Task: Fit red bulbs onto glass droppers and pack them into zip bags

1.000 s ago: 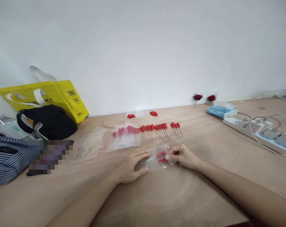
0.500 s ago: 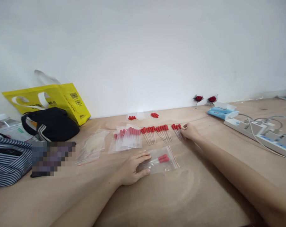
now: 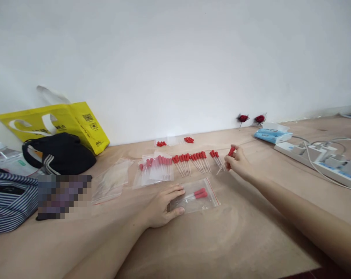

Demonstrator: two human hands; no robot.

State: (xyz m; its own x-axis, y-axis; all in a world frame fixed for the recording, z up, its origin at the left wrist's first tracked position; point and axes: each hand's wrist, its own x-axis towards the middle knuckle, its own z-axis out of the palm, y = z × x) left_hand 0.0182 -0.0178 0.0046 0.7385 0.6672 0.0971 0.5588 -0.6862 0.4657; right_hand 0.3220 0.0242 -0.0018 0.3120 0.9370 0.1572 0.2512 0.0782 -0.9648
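Observation:
My right hand (image 3: 238, 159) pinches a dropper (image 3: 231, 151) with a red rubber bulb, its clear tube slanting down to the left above the table. Two loose droppers (image 3: 214, 155) lie just left of that hand. My left hand (image 3: 163, 204) rests with fingers spread on the left end of a clear zip bag (image 3: 211, 199). Inside this bag lie two red-bulbed droppers (image 3: 200, 193). Behind it are fanned groups of droppers (image 3: 199, 157) and, further left, more droppers under and inside overlapping clear bags (image 3: 161, 167).
Flat clear bags (image 3: 113, 180) lie left of the droppers. Small red bulbs (image 3: 189, 140) sit near the wall. A yellow bag (image 3: 76, 116), black pouch (image 3: 62, 151) and striped bag (image 3: 12, 201) stand left. At right are a tissue pack (image 3: 272, 135), power strip (image 3: 317, 161) and cables.
My right hand has lifted one dropper from the small group at the right, leaving two there. My left hand stays on the bag.

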